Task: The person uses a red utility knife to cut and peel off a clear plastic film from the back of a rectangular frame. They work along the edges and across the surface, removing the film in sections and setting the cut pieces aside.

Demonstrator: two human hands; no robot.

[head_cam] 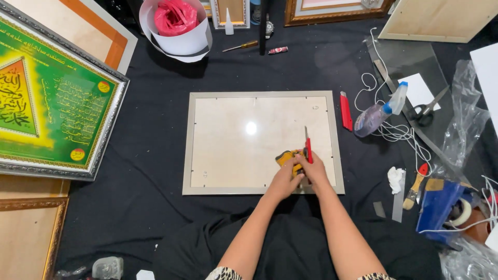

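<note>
A person sits over a black cloth surface (pixel 155 171), both bare forearms reaching forward from the bottom edge. The two hands meet over the lower right part of a pale, silver-edged picture frame (pixel 262 143) lying flat, its glossy panel catching a spot of light. The right hand (pixel 314 171) is closed around a red utility knife (pixel 307 148), blade pointing away from the person. The left hand (pixel 284 180) is closed on a yellow cloth (pixel 287 157), pressed against the panel just beside the knife. Most of the cloth is hidden under the fingers, and the knife's handle is covered by the grip.

To the right of the frame lie a second red cutter (pixel 346 111), a spray bottle (pixel 381 111) on its side, tangled white cord (pixel 399 132), scissors (pixel 428 110) and a brush (pixel 415 186). A green and yellow framed artwork (pixel 52 98) is cut off at the left edge. At the top, a white roll holding pink plastic (pixel 175 26) is partly out of view.
</note>
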